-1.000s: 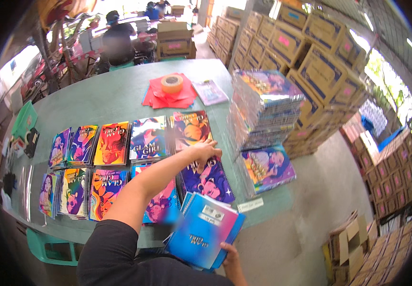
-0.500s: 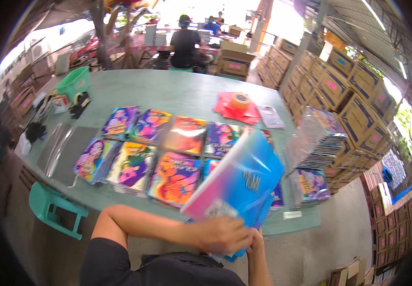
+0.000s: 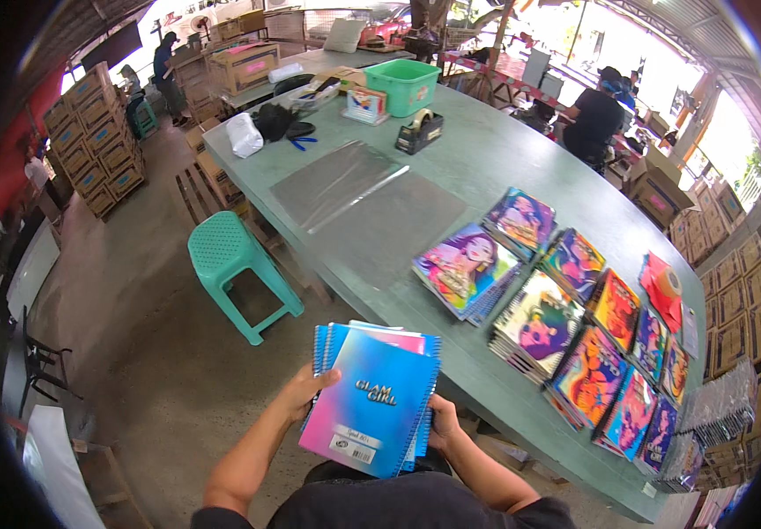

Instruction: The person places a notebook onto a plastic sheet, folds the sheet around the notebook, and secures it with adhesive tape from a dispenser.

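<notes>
A small stack of spiral notebooks [image 3: 371, 379], with blue and pink covers, is held in front of my body, beside the table's near edge. My left hand [image 3: 307, 392] grips its left side, thumb on top of the cover. On the opposite side my right hand [image 3: 444, 421] is closed around the spiral edge, its fingers partly hidden. The notebooks are slightly fanned, with wire coils showing on both sides. On the green table [image 3: 486, 123] several piles of colourful spiral notebooks [image 3: 536, 324] stand in two rows to the right.
Clear plastic sheets [image 3: 371, 207] lie left of the piles. Beyond are a tape dispenser [image 3: 420, 132] and a green basket [image 3: 402, 85]. A green stool [image 3: 230, 264] stands by the table. Wrapped notebooks [image 3: 722, 401] and an orange tape roll [image 3: 668, 282] are at right.
My view has swung left, bringing the stool and plastic sheets closer to the middle. The notebooks, raised and tilted over the table before, are now lower, near my body, with hands on opposite sides.
</notes>
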A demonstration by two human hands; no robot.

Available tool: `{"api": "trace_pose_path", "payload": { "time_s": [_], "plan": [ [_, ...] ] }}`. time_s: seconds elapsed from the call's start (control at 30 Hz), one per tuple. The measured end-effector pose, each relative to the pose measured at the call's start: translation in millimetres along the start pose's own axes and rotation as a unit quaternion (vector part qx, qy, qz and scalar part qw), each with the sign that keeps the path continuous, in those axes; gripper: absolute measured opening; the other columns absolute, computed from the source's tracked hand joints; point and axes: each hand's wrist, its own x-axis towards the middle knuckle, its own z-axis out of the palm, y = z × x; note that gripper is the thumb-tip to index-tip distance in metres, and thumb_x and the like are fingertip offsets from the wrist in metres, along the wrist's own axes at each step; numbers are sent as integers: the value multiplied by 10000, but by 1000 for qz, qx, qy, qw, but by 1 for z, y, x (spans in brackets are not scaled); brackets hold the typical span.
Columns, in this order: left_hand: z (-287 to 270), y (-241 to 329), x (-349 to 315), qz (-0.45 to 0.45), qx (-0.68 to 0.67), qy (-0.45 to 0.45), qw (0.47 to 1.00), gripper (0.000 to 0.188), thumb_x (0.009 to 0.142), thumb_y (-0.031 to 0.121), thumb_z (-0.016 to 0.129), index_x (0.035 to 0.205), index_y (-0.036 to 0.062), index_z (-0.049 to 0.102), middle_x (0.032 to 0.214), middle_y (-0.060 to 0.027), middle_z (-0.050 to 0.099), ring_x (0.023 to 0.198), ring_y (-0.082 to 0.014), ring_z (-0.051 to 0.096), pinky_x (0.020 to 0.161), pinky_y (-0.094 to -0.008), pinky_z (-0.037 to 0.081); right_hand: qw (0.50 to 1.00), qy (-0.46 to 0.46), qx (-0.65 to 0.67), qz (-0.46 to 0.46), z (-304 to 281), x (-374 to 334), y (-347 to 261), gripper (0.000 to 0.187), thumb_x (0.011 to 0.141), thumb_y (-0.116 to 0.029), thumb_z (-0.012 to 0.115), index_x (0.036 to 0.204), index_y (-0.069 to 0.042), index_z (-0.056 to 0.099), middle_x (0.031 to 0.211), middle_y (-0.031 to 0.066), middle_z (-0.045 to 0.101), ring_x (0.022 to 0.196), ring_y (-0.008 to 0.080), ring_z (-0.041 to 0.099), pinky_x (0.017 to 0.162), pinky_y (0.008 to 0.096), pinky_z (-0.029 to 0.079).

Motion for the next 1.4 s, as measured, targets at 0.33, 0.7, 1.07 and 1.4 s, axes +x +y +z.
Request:
{"api": "trace_pose_path", "payload": {
  "time_s": [0.33,0.7,1.07,1.4],
  "plan": [
    [-96,137,73,200,202,192,939,921,502,256,905,1231,-23,416,1123,-127,572,1059,-221,547,913,-339,443,975,2,-210,-79,129,216,-48,721,731,-286,777,1258,37,407,1169,172,543,1062,262,533,904,414,454],
    [-169,257,329,286,118,-28,951,1058,474,173,915,1342,37,326,1287,-64,442,1192,-189,425,1001,-341,361,826,63,-313,-464,172,375,-180,975,565,-319,880,1295,5,321,1171,131,514,1099,228,499,958,339,391],
    [-204,318,393,275,160,-214,924,1165,418,272,932,1362,63,282,1214,-58,459,1125,-182,454,983,-320,363,704,148,-349,-601,205,409,-196,1212,537,-545,827,1396,27,192,1386,234,324,1288,322,339,1056,429,287],
    [-205,339,436,249,223,-325,885,1026,468,238,925,1298,73,344,1181,-69,477,1075,-172,481,943,-305,390,618,317,-373,-615,219,413,-197,1101,486,-650,795,1241,49,404,1166,164,494,1098,233,489,935,353,390]
  ]
}}
